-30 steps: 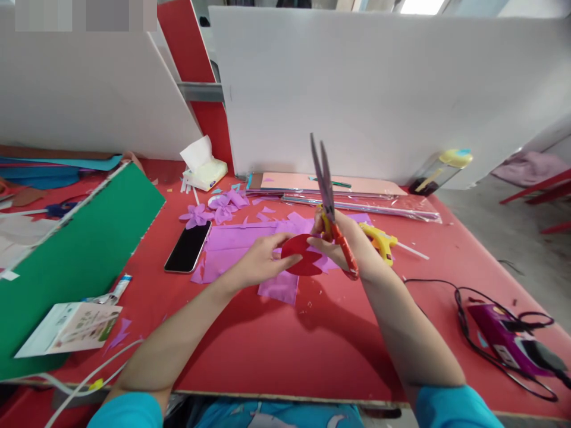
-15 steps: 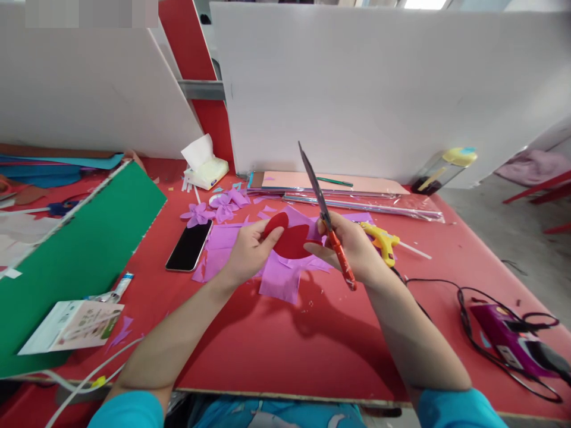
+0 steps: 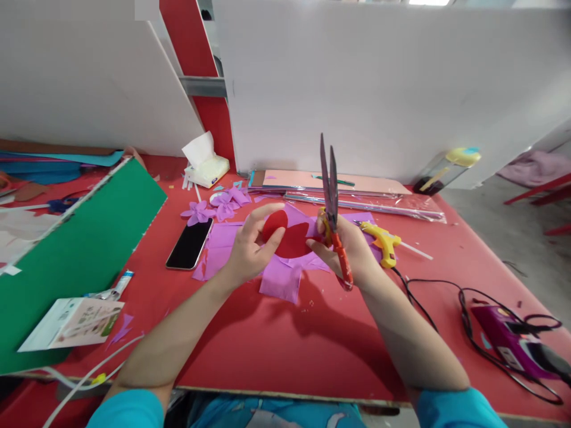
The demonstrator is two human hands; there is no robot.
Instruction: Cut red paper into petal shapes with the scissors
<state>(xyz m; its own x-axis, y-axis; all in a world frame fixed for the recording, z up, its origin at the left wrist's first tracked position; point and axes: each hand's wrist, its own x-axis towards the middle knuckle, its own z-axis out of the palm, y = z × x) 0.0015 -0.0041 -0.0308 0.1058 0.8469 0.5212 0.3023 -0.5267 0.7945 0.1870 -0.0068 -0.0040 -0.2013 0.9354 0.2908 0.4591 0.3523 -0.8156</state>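
Note:
My left hand (image 3: 253, 246) pinches a red cut-out piece (image 3: 297, 241) between thumb and fingers at its left side. It has rounded, petal-like lobes and looks like felt or thick paper. My right hand (image 3: 341, 244) is closed around a pair of scissors (image 3: 332, 199) with red and yellow handles. The blades point up and away, slightly apart from each other and clear of the red piece. The thumb of that hand also touches the right end of the red piece. Below both hands lie purple sheets and scraps (image 3: 281, 282).
Purple flowers (image 3: 198, 212) and a phone (image 3: 190, 245) lie to the left, with a tissue pack (image 3: 207, 169) behind. A yellow glue gun (image 3: 382, 241) rests at right, its black cord (image 3: 428, 279) near a purple device (image 3: 508, 339). A green board (image 3: 89, 255) stands left.
The scissors have swung from leaning left to nearly upright, and their blades have parted slightly. Both hands stay on the red piece in nearly the same place.

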